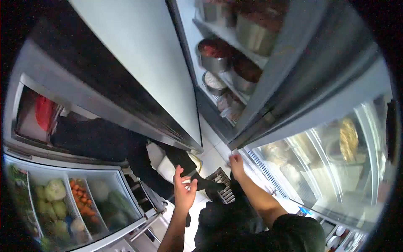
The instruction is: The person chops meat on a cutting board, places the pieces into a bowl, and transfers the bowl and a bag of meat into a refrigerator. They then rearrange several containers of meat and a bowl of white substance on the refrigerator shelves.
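My left hand [184, 190] is raised at the lower middle, its fingers apart and nothing visible in it. To its right, my right hand [236, 163] has its fingers curled together near the bottom edge of the glass-door fridge [268, 174]; whatever it may hold is too small to make out. Ahead, an open fridge compartment holds metal pots [214, 63] with red contents on shelves. Its wide pale door [147, 54] stands open at the upper left.
A person in dark clothes [96, 134] stands at the left, close to my left hand. Below them is a chest of vegetables [54, 190] with carrots [83, 199] in one compartment. A floor grate [226, 185] lies between my hands. Wrapped food [348, 138] shows behind glass.
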Tool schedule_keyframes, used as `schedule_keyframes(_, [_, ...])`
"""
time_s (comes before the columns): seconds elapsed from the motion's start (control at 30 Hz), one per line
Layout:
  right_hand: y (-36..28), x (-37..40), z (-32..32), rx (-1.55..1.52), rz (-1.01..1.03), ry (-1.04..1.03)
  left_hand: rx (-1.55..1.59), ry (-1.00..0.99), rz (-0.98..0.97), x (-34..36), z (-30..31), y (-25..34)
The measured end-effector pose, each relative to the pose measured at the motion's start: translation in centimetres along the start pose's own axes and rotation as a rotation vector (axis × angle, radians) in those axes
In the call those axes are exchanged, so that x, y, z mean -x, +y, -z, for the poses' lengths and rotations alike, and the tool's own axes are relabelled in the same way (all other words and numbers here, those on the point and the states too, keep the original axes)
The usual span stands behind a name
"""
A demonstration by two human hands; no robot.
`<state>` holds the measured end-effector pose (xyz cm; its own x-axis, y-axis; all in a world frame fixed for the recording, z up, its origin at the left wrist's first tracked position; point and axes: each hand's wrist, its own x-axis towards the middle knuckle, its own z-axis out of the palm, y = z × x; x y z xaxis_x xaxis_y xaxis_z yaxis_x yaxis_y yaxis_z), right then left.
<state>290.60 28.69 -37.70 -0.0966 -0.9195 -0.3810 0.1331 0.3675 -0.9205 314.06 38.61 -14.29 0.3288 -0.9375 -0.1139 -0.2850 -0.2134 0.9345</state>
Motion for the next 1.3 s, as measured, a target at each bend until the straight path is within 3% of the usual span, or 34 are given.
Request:
schedule_keyframes(0.07, [1.2,7.3,6.1,0.006,-0.264,0.122,0.031,0.043,-0.043,-1.4,0.3,2.6])
schedule_keyframes(0.13, [2.1,14.8,13.3,0.204,-0.252,0.232,0.084,0.032,-0.094,-3.1,0.9,4.8])
schedule_keyframes(0.2, [-0.1,21.5,19.3,0.446,-0.371,0.326,0.094,0.079,-0.167,-5.1,1.5,6.4])
schedule_keyframes(0.23, [5.5,23.6,24.9,0.621,-0.304,0.358,0.106,0.097,-0.195,-5.6,1.7,7.7])
schedule_keyframes(0.27, [6.8,26.8,29.1,1.101,-0.007,0.228,0.121,0.132,-0.222,-6.0,1.8,9.0])
schedule_keyframes(0.3, [5.6,28.7,30.0,0.88,-0.246,0.511,0.121,0.138,-0.216,-7.0,1.6,9.2])
schedule_keyframes(0.33, [1.5,31.1,30.3,0.609,-0.504,0.528,0.135,0.138,-0.202,-7.3,1.4,9.8])
schedule_keyframes(0.37, [8.6,31.8,36.5,0.747,-0.636,0.48,0.153,0.147,-0.188,-7.3,1.2,10.4])
schedule_keyframes(0.47, [6.0,34.4,38.9,0.574,-0.714,0.421,0.142,0.19,-0.176,-6.6,0.4,10.6])
schedule_keyframes(0.67, [2.6,30.9,37.0,0.375,-0.744,0.165,0.092,0.289,-0.237,-1.7,-2.5,11.9])
schedule_keyframes(0.7, [2.0,30.2,36.8,0.368,-0.741,0.142,0.138,0.253,-0.169,-0.6,-2.6,13.3])
schedule_keyframes(0.8, [-0.3,27.1,35.3,0.377,-0.698,0.09,0.013,0.346,-0.334,0.0,-3.6,14.4])
schedule_keyframes(1.07, [-6.5,20.2,28.1,0.602,-0.442,-0.143,-0.124,0.666,-0.707,-1.6,4.3,27.0])
schedule_keyframes(1.17, [-8.5,17.3,23.6,0.7,-0.342,-0.222,-0.195,0.746,-0.767,-3.6,7.4,30.8])
schedule_keyframes(1.3, [-14.4,14.7,15.2,0.597,-0.242,-0.303,-0.296,0.773,-0.779,-6.2,10.1,35.7])
